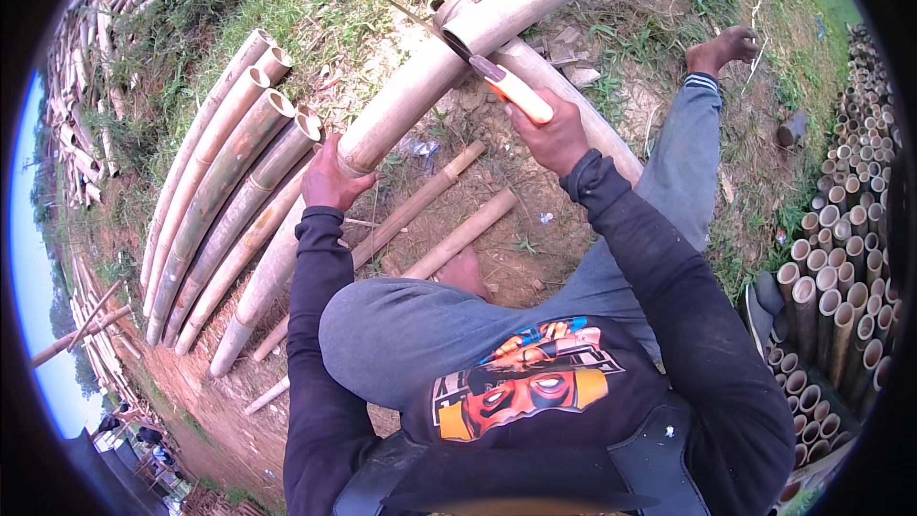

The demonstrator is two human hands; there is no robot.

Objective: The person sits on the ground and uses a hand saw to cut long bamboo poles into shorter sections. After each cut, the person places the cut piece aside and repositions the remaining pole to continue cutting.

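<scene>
My right hand point(554, 139) is closed around the orange-and-white handle of a handsaw point(521, 96). The saw's dark blade points up and to the left, across a thick bamboo pole, where a gap shows the hollow inside of the far length point(544, 5). On the near length of bamboo pole point(406, 105), my left hand point(334, 180) is wrapped around the lower end. Beneath the cut, another bamboo pole point(573, 105) lies crosswise and passes under the sawn one.
Several cut bamboo poles point(224, 158) lie side by side at the left. Two thinner pieces point(420, 205) rest on the dirt between my legs. A large stack of bamboo point(841, 268) stands at the right. My bare foot point(734, 46) is stretched out at the upper right.
</scene>
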